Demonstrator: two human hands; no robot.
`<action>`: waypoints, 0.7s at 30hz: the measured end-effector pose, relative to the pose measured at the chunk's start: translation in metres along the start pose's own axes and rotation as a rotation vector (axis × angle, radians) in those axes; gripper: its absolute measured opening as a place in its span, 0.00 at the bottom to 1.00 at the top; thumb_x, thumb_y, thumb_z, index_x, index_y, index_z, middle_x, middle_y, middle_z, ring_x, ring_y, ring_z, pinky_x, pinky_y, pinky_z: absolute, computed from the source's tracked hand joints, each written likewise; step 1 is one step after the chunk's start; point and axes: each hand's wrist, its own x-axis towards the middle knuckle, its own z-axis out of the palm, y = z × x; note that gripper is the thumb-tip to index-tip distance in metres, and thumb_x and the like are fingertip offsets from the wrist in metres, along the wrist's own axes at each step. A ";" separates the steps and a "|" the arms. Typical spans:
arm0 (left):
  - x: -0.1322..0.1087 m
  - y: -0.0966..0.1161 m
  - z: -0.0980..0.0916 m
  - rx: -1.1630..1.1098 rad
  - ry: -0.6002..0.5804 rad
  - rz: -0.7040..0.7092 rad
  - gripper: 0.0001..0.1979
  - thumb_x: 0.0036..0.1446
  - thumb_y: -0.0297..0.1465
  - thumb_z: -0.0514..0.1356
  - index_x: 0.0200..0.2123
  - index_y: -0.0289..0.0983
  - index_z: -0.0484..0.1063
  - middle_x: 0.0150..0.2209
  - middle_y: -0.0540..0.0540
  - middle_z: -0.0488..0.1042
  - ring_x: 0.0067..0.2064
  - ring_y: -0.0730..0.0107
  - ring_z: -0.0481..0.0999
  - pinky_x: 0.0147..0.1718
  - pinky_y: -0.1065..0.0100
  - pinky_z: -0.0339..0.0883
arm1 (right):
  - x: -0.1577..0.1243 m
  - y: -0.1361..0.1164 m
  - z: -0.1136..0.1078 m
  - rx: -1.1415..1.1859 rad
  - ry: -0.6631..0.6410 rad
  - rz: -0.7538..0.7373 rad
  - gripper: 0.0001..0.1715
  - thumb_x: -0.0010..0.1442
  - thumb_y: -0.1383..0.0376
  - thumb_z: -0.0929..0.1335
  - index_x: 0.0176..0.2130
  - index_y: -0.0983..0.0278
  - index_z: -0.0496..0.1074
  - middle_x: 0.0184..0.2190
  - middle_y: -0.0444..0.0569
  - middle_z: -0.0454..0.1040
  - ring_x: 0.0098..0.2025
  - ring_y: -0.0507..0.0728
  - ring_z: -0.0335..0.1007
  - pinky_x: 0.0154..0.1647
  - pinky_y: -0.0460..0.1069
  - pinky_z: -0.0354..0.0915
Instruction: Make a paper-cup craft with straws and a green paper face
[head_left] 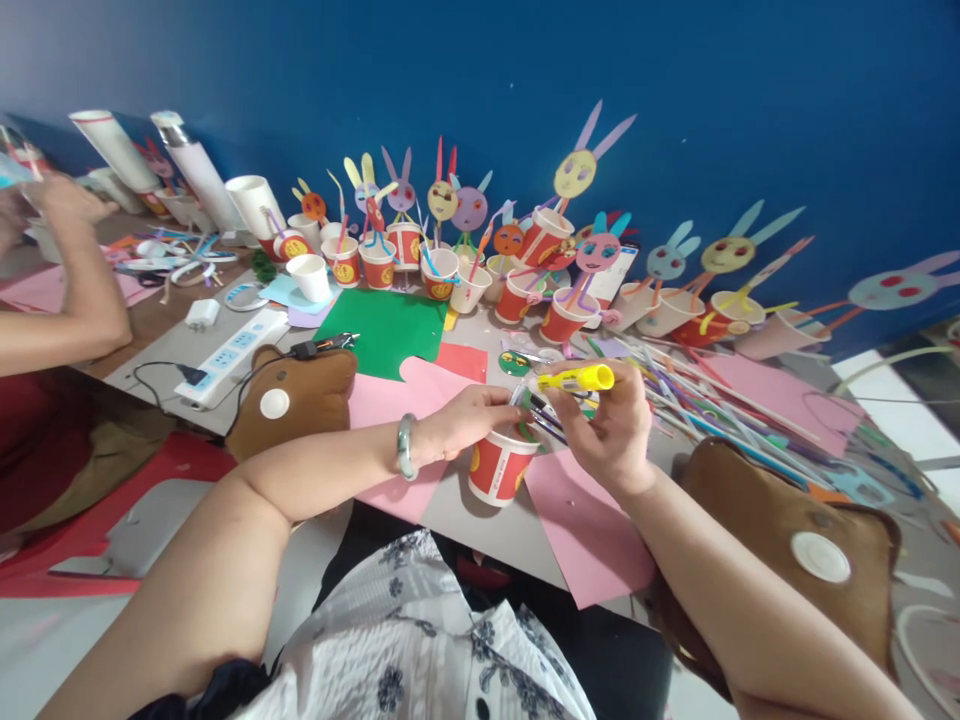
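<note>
My left hand (469, 415), with a pale green bangle at the wrist, closes its fingers on the rim of a red and white paper cup (499, 467) that stands on the grey table. My right hand (607, 425) is closed around a yellow glue stick (577, 379) held sideways just above the cup. Thin straws or sticks (541, 415) lie between both hands at the cup's mouth. Pink paper sheets (592, 535) lie under and beside the cup.
Rows of finished paper-cup bunnies (442, 265) with paper ears line the blue wall. A green sheet (386, 330), loose straws (705, 400), a power strip (232, 355) and two brown plush cushions (296, 395) sit around. Another person's arm (64, 300) works at far left.
</note>
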 end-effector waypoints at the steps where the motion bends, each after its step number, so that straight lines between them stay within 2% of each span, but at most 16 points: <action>1: 0.000 0.000 -0.001 0.009 0.004 -0.002 0.17 0.47 0.39 0.73 0.31 0.33 0.75 0.28 0.46 0.78 0.31 0.67 0.78 0.37 0.64 0.70 | 0.000 -0.001 0.000 0.025 -0.021 -0.014 0.14 0.65 0.65 0.69 0.50 0.58 0.64 0.40 0.49 0.80 0.40 0.61 0.76 0.45 0.59 0.65; 4: 0.001 0.000 -0.003 0.018 -0.031 0.028 0.17 0.48 0.40 0.73 0.32 0.32 0.75 0.29 0.46 0.78 0.31 0.67 0.78 0.37 0.64 0.70 | 0.003 -0.004 0.000 -0.004 -0.105 -0.151 0.13 0.63 0.66 0.70 0.47 0.57 0.66 0.38 0.46 0.79 0.37 0.59 0.76 0.46 0.58 0.63; 7: 0.001 0.000 -0.004 0.026 -0.041 0.058 0.18 0.46 0.40 0.74 0.32 0.32 0.76 0.30 0.46 0.78 0.33 0.67 0.78 0.37 0.65 0.70 | 0.005 -0.004 0.001 -0.095 -0.120 -0.289 0.15 0.64 0.66 0.70 0.49 0.57 0.65 0.40 0.45 0.81 0.38 0.58 0.76 0.46 0.57 0.61; 12: 0.000 0.002 -0.005 0.021 -0.056 0.068 0.18 0.45 0.39 0.74 0.32 0.32 0.75 0.31 0.46 0.77 0.34 0.68 0.78 0.38 0.65 0.70 | 0.003 -0.003 0.003 -0.198 -0.087 -0.349 0.17 0.65 0.67 0.69 0.52 0.57 0.64 0.41 0.43 0.82 0.40 0.57 0.76 0.48 0.56 0.58; 15: 0.000 0.001 -0.003 0.037 -0.071 0.037 0.17 0.47 0.39 0.73 0.31 0.32 0.75 0.30 0.45 0.78 0.33 0.67 0.78 0.38 0.65 0.70 | 0.002 0.000 0.003 -0.218 -0.062 -0.331 0.19 0.64 0.69 0.69 0.53 0.56 0.64 0.41 0.44 0.82 0.39 0.58 0.76 0.48 0.56 0.58; 21: 0.000 -0.001 0.000 0.027 -0.017 -0.007 0.15 0.48 0.37 0.73 0.30 0.33 0.75 0.29 0.46 0.79 0.32 0.68 0.78 0.37 0.66 0.70 | 0.004 0.000 -0.001 -0.096 0.041 -0.092 0.17 0.62 0.68 0.70 0.48 0.56 0.65 0.38 0.48 0.80 0.37 0.60 0.76 0.47 0.59 0.61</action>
